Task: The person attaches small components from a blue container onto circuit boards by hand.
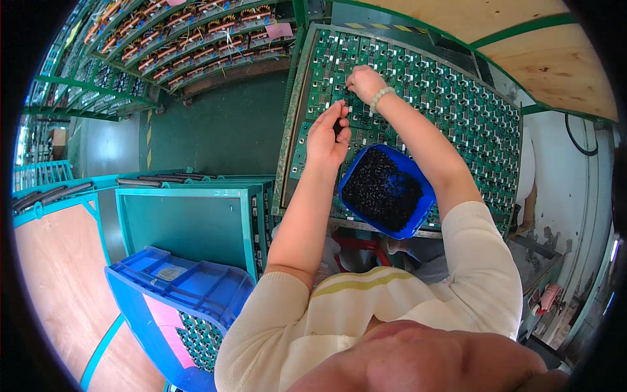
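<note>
1. I am viewing the work area from the head camera. Both forearms are entering from the lower edge and reaching up toward a tilted panel of green circuit boards [457,111].
2. The left hand [326,137] is hovering over the panel's left part, just above the blue tray. Its fingers are curling together around small dark components [337,125], pinched between thumb and fingertips.
3. The right hand [366,83] is pressing down on the upper middle of the board panel. Its fingertips are closing together on the board surface; I cannot tell whether they are holding a part. A pale bead bracelet [381,98] is sitting on that wrist.
4. The blue tray [418,183] is resting on the lower part of the panel, between the two forearms, and is carrying a heap of small black parts [382,189].
5. A blue plastic crate [179,284] is standing at lower left, with green boards showing through its side.
6. Racks of boards with copper coils [189,32] are standing at upper left, well apart from the hands.
</note>
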A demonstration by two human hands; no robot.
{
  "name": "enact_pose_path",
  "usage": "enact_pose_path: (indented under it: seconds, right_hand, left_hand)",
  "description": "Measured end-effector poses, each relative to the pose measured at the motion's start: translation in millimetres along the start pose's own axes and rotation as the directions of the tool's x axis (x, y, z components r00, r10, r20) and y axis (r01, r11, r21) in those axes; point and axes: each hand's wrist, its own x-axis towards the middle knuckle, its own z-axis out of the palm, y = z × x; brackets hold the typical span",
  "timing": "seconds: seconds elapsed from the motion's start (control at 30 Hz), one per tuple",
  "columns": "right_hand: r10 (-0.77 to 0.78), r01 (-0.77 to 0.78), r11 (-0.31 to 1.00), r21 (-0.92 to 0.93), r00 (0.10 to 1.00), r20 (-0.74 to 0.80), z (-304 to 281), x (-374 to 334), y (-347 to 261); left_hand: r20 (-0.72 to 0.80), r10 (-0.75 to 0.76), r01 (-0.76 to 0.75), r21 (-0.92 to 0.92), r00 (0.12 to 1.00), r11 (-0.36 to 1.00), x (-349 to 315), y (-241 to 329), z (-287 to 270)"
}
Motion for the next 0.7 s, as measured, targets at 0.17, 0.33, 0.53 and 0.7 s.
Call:
enact_pose_path:
  seconds: [0.17, 0.33, 0.53, 0.7]
  right_hand:
    - [-0.021, 0.022, 0.999, 0.023, 0.999, -0.023, -20.3, -6.8, -13.9]
    - [-0.136, -0.059, 0.376, 0.925, 0.984, 0.118, -84.5, -45.2, -61.2]
    - [-0.13, 0.084, 0.526, 0.846, 0.991, -0.018, -86.0, -44.8, -50.5]
    - [0.199, -0.046, 0.753, 0.656, 0.967, -0.161, -58.3, -19.4, -25.9]
  left_hand:
    - [-0.004, 0.006, -0.006, 0.003, 1.0, 1.0, -1.0, 2.2, -2.6]
    - [-0.066, 0.04, -0.04, 0.005, 0.997, 0.999, -4.6, 3.7, -0.8]
    - [-0.097, 0.044, -0.02, 0.231, 0.994, 0.973, -8.6, 6.8, 8.4]
    - [-0.069, 0.067, -0.056, 0.149, 0.995, 0.987, -4.4, 9.8, 1.4]
